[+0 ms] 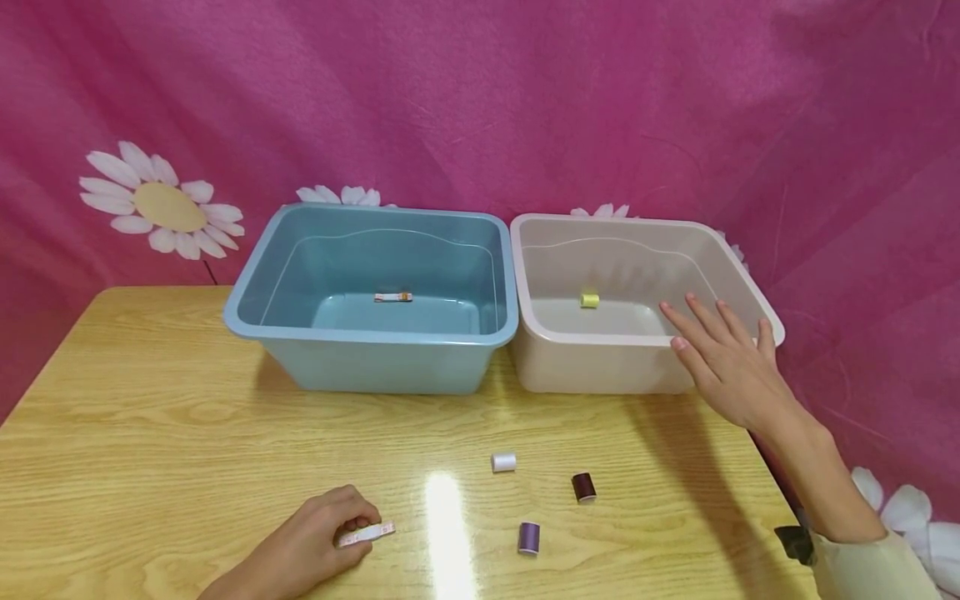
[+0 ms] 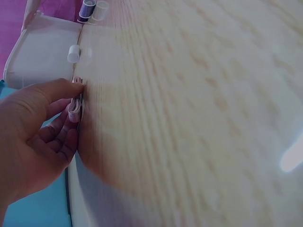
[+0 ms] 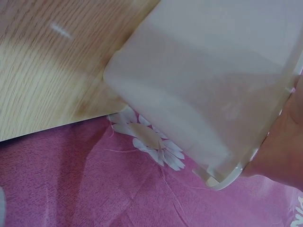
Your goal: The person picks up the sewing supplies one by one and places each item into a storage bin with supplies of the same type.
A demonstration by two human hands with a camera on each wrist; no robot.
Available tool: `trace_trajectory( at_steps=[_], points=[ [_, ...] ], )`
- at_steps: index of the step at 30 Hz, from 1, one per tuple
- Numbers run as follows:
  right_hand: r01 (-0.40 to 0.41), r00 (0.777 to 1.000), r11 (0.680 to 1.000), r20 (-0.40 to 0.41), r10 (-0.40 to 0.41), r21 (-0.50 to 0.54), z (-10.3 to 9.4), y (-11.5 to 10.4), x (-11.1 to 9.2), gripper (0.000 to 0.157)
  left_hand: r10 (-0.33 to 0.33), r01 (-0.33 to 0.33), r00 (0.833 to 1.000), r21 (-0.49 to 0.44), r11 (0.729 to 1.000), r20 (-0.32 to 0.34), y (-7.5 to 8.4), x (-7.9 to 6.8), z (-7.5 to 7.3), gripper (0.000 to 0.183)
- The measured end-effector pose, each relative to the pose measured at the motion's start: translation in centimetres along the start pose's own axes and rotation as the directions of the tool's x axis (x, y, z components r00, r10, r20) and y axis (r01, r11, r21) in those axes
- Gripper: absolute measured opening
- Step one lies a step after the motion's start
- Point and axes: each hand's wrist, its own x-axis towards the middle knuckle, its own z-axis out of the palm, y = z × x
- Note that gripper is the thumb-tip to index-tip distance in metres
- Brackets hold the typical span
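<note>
My left hand (image 1: 318, 537) pinches a small folded measuring tape (image 1: 367, 534), white with reddish marks, low over the table. In the left wrist view its stacked folds (image 2: 75, 109) show between thumb and fingers. My right hand (image 1: 723, 358) is spread, palm down, over the front right rim of the beige bin (image 1: 600, 367), fingers reaching above its inside. A yellow thread spool (image 1: 590, 301) lies in that bin. Inside the blue bin (image 1: 382, 367) is another folded strip (image 1: 393, 297) with orange marks. White (image 1: 504, 462), dark brown (image 1: 583, 487) and purple (image 1: 528, 538) thread spools are on the table.
Both bins stand side by side at the back of the wooden table (image 1: 150, 433). Behind them hangs a pink cloth (image 1: 450, 100) with white daisies. The table's right edge runs below my right forearm. A bright light reflection crosses the table's middle.
</note>
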Motion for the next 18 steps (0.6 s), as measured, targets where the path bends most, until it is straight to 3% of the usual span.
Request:
trace_trajectory(
  at_steps=[18],
  points=[
    [0.006,1.000,1.000,-0.017,-0.006,0.001,0.04,-0.05,0.01,0.049,-0.018,0.020,0.999,-0.035,0.999,0.047,-0.24,0.28,-0.48,0.011]
  ],
)
